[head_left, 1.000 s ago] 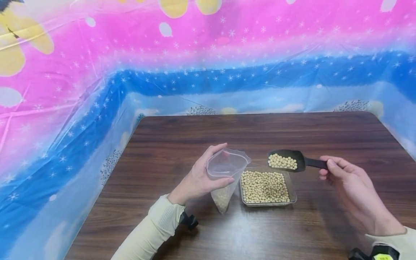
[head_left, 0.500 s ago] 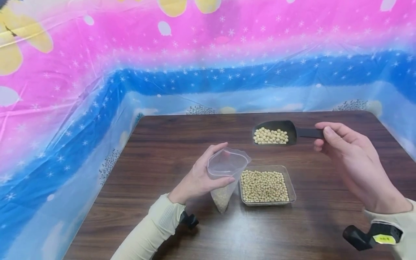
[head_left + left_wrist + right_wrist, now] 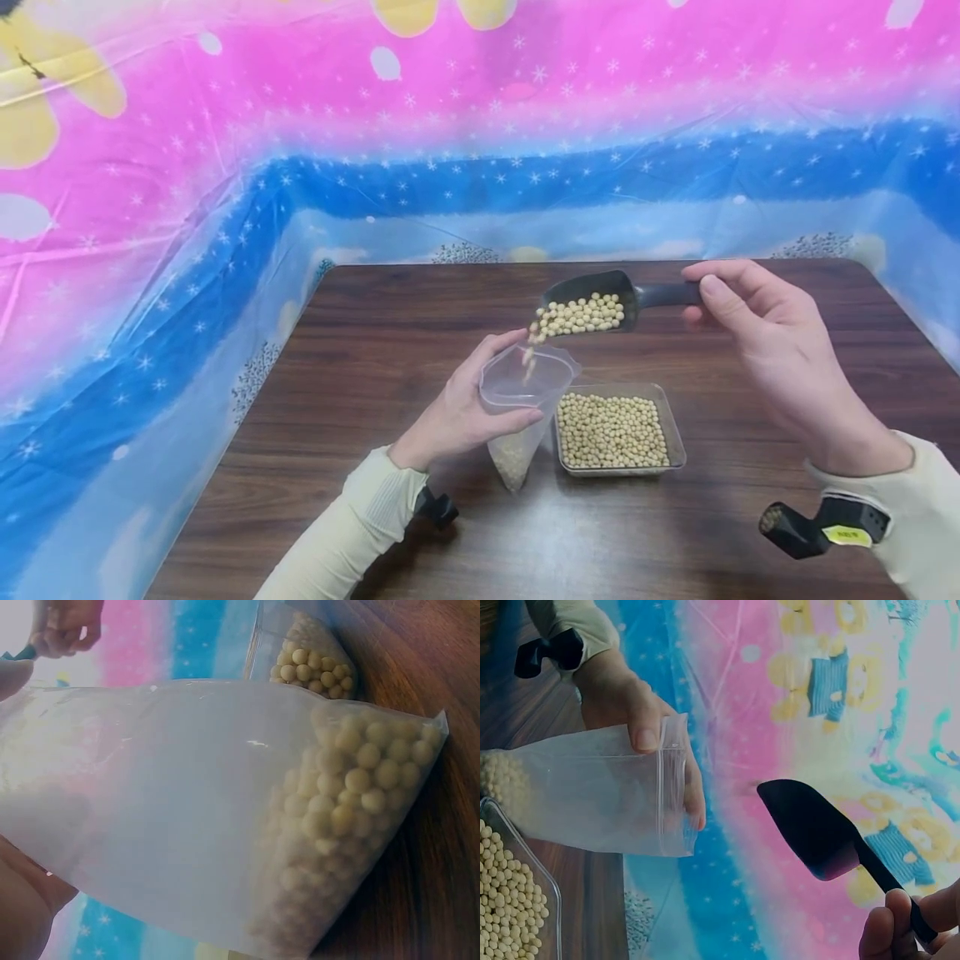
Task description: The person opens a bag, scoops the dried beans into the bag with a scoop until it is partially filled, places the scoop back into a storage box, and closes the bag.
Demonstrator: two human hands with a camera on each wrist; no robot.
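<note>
My left hand (image 3: pixel 461 408) grips a clear zip bag (image 3: pixel 534 392) near its top, thumb and fingers spread round the opened mouth. Soybeans (image 3: pixel 352 795) fill the bag's lower end, seen through the plastic in the left wrist view. With thumb and fingers my right hand (image 3: pixel 783 358) pinches the handle of a black scoop (image 3: pixel 628 302), tilted down to the left over the bag's mouth. Loaded on the scoop are soybeans (image 3: pixel 585 315), and a few drop off its lip into the bag. Seen from the right wrist, the scoop (image 3: pixel 810 829) shows its dark underside.
Right beside the bag, a clear plastic tub (image 3: pixel 678 454) of soybeans (image 3: pixel 611 429) stands on the dark wooden table (image 3: pixel 420 317). A pink and blue patterned cloth (image 3: pixel 450 125) hangs behind the table and along its left side.
My right hand has raised the loaded scoop from above the tub, brought it left over the bag and tipped it; soybeans now fall. My left hand and the bag stay in place.
</note>
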